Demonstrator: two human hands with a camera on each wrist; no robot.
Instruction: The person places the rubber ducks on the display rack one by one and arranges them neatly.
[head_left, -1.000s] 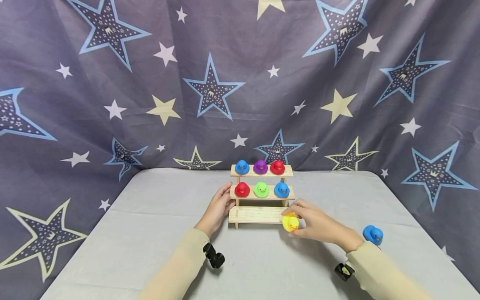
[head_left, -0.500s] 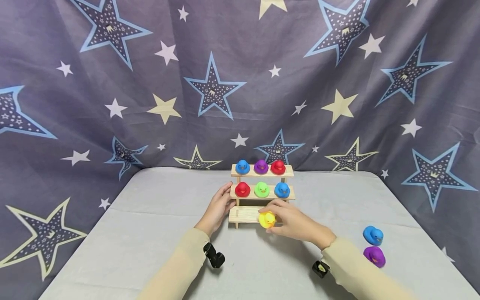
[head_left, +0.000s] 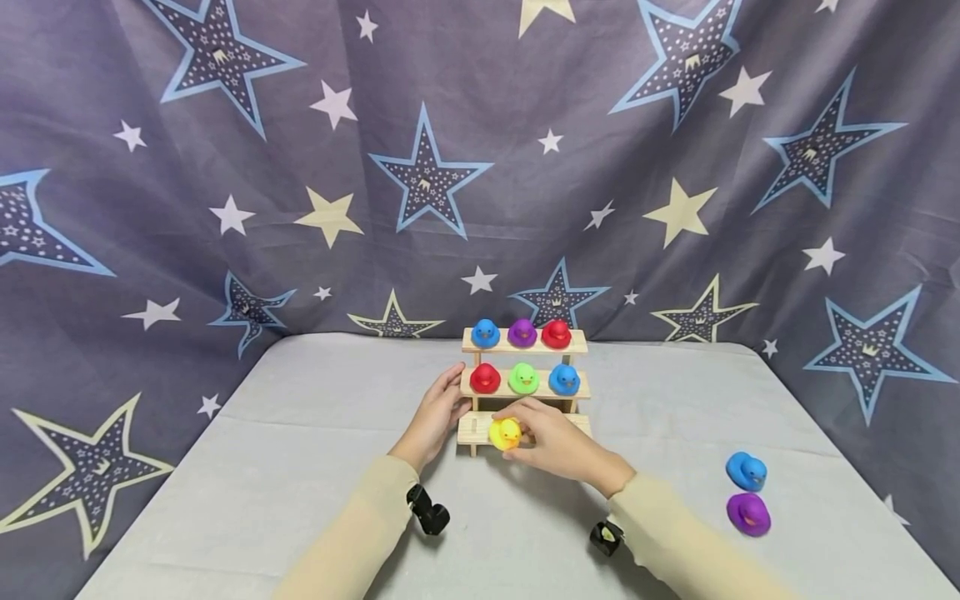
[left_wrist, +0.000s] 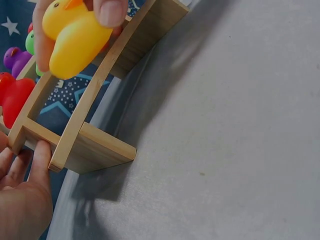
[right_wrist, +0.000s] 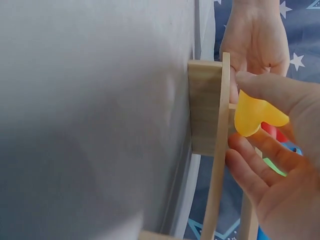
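Note:
My right hand (head_left: 562, 443) pinches a yellow rubber duck (head_left: 504, 434) between thumb and fingers, at the left part of the bottom tier of a small wooden three-tier stand (head_left: 470, 432). In the left wrist view the yellow duck (left_wrist: 80, 42) overlaps the front plank. My left hand (head_left: 431, 423) holds the stand's left side, its fingertips against the wood around the middle tier. Red (head_left: 485, 379), light green (head_left: 523, 379) and blue (head_left: 564, 380) ducks sit on the middle tier. Blue (head_left: 485, 333), purple (head_left: 522, 333) and red (head_left: 557, 334) ducks line the top.
On the grey-white tablecloth (head_left: 300, 500), off to the right, lie a blue duck (head_left: 746, 472) and a purple duck (head_left: 748, 514). A dark curtain with stars (head_left: 480, 208) hangs behind the table. Each wrist carries a small black camera (head_left: 429, 511).
My right hand has moved left along the bottom tier with the yellow duck, from its right end. The purple duck on the table has come into sight. My left hand has stayed put.

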